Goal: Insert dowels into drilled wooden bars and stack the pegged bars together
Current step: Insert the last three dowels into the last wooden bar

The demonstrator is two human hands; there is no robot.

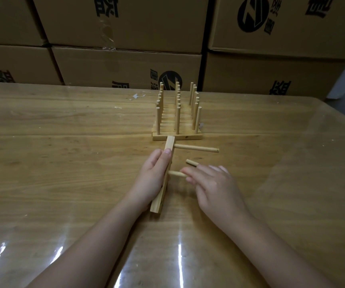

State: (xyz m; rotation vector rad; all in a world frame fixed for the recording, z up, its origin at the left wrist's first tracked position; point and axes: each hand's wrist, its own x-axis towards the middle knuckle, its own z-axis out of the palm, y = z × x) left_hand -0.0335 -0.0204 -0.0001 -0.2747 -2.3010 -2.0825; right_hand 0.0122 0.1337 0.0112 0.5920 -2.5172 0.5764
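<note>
Dowel [196, 148] in held bar [169, 154]

Pegged stack [176, 129] on a table [63, 142], boxes [125, 65] behind.
A bar [168, 150] is just before the stack, a dowel [191, 162] to its right.

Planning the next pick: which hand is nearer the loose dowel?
Right. The right hand, pinching the middle dowel, has fingers over the loose dowel; the left hand grips the bar, apart to its left.
</note>
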